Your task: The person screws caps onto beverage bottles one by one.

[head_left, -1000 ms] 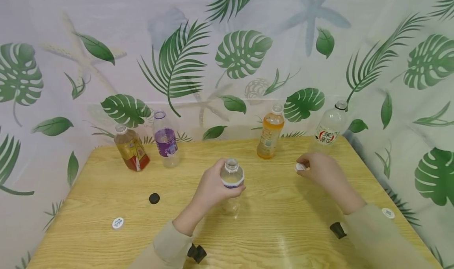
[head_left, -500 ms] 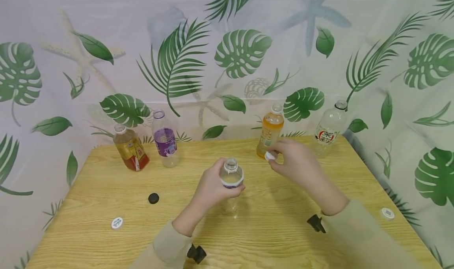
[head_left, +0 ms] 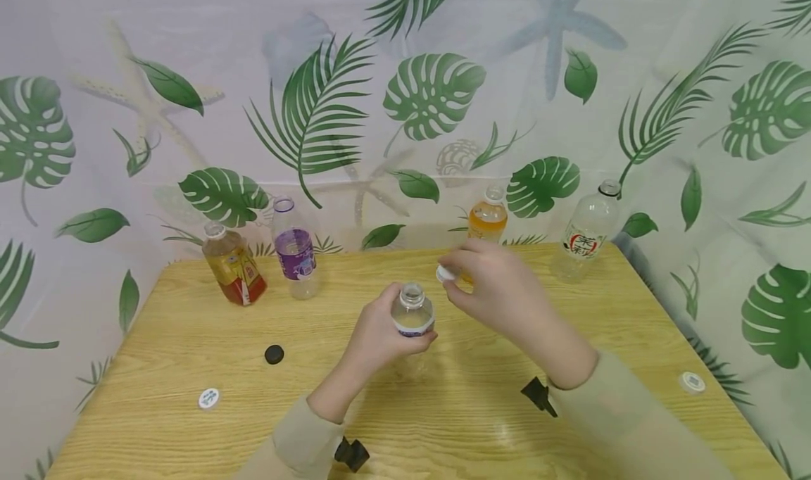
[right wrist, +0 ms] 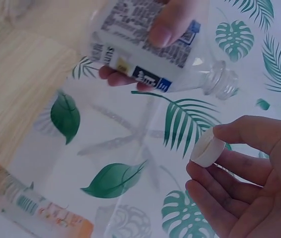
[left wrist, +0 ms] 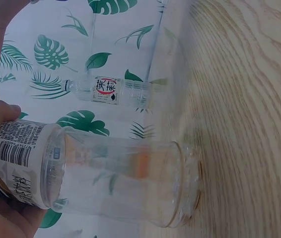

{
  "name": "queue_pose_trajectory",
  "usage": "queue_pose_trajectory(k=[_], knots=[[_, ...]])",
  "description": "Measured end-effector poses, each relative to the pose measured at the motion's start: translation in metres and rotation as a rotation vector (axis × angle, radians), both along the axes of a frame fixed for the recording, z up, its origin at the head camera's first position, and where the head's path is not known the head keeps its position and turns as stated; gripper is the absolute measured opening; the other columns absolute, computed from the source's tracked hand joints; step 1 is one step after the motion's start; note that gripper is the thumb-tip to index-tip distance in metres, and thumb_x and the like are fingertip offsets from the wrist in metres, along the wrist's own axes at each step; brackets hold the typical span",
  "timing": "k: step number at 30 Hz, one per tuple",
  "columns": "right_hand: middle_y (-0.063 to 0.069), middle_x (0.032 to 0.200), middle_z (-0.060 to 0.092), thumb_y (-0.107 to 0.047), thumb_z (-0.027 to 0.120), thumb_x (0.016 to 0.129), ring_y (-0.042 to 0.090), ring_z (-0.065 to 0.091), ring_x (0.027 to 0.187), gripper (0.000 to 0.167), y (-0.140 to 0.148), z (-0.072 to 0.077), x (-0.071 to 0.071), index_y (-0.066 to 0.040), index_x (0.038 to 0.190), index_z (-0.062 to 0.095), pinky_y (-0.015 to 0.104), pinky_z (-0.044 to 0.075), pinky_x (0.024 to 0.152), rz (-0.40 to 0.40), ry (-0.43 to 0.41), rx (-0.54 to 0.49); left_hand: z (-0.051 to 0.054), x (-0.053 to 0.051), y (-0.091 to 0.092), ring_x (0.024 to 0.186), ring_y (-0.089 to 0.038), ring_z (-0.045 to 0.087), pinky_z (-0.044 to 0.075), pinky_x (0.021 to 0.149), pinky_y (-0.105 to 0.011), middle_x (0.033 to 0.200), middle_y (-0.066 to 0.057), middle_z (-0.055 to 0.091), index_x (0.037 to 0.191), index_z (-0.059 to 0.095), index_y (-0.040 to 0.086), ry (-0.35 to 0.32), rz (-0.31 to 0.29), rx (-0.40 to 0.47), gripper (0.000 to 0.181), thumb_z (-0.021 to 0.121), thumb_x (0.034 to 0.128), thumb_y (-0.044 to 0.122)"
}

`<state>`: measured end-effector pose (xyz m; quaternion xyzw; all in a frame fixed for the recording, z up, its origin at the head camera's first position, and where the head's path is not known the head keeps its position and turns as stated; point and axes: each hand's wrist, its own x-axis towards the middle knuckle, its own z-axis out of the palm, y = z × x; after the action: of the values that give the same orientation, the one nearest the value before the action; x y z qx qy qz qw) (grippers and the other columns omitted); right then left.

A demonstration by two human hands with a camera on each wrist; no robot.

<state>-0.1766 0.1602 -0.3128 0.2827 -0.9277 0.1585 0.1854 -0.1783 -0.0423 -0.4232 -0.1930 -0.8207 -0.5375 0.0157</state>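
My left hand (head_left: 380, 332) grips a clear plastic bottle (head_left: 413, 312) round its label, and the bottle stands upright with an uncapped neck. In the left wrist view the bottle's clear lower part (left wrist: 115, 173) reaches down to the wood. Between thumb and fingers my right hand (head_left: 500, 290) pinches a white bottle cap (head_left: 445, 274). The right wrist view shows that white cap (right wrist: 208, 148) apart from the bottle's open neck (right wrist: 222, 82), its hollow side visible. Behind the right hand stands an orange-labelled bottle (head_left: 488, 219), partly hidden.
Toward the back stand a bottle with yellow and red label (head_left: 236, 265), a purple-labelled bottle (head_left: 295, 251) and a clear bottle (head_left: 586, 230), all uncapped. A black cap (head_left: 274, 354) and white caps (head_left: 209, 398) lie on the wooden table (head_left: 304, 424). A leaf-print cloth (head_left: 355, 135) hangs behind.
My right hand has moved left with the white cap, from near the clear bottle at right, past the orange-labelled bottle, toward the held bottle. The left hand has stayed in place.
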Motion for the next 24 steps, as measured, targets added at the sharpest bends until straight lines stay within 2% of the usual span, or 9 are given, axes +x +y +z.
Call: queue_pose_trajectory(k=[6,15,24], knots=[[0.005,0.101,0.075,-0.008,0.085,0.086,0.022,0.072,0.092,0.021,-0.013,0.006,0.006,-0.005,0.106,0.079,0.039,0.063,0.082,0.042,0.023,0.004,-0.001,0.0,0.0,0.104,-0.028,0.075,0.062,0.087,-0.042,0.118,-0.012,0.076,0.132,0.06,0.006,0.001,0.0,0.0,0.062,0.092,0.08,0.015],[0.006,0.105,0.076,-0.011,0.086,0.087,0.024,0.073,0.097,0.024,-0.03,0.005,0.016,-0.004,0.109,0.079,0.038,0.064,0.086,0.076,-0.014,0.018,0.0,0.001,0.0,0.104,-0.027,0.073,0.062,0.086,-0.041,0.12,-0.011,0.074,0.134,0.06,0.007,-0.02,0.001,-0.003,0.061,0.09,0.0811,0.013],[0.006,0.104,0.077,-0.012,0.085,0.088,0.023,0.073,0.097,0.021,-0.038,0.002,0.014,-0.004,0.108,0.08,0.038,0.063,0.085,0.113,-0.008,0.029,-0.003,0.0,0.0,0.103,-0.024,0.071,0.06,0.083,-0.029,0.12,-0.01,0.073,0.137,0.058,0.008,0.021,-0.009,-0.014,0.063,0.089,0.0819,0.01]])
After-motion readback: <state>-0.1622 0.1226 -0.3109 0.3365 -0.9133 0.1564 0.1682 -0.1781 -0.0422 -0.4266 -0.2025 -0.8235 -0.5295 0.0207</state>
